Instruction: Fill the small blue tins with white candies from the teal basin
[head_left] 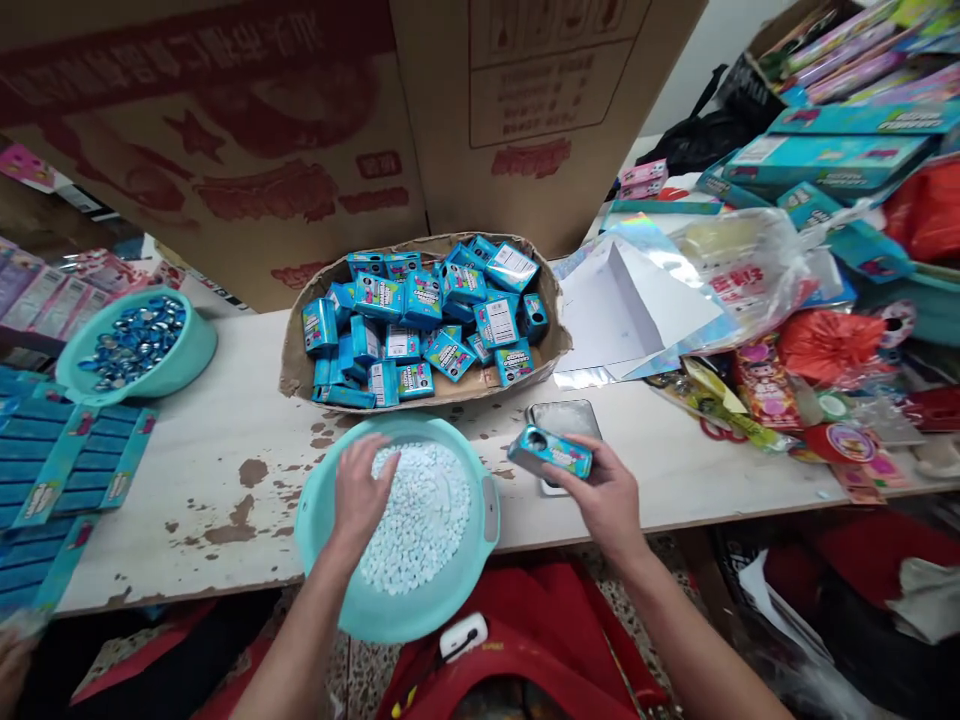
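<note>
Blue box held near the basin, dark round spot facing up
The right hand (613, 500)'s grip closes on the sides of a small blue box (564, 458), perhaps to leave its spotted face uncovered; the left hand (360, 490)'s grip looks open over white pieces (427, 510), its palm hidden. The basin (454, 588) overhangs the surface (247, 430)'s front edge, seemingly for easy reach, with the cardboard tray (471, 384) of similar boxes just behind

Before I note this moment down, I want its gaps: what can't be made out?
All in the head view:
Left hand: its grip, hidden behind its own back.
Metal plate: partly covered by the held box and right hand.
Held box: fine print, too small.
Other person's hand: cut off by the left edge.
</note>
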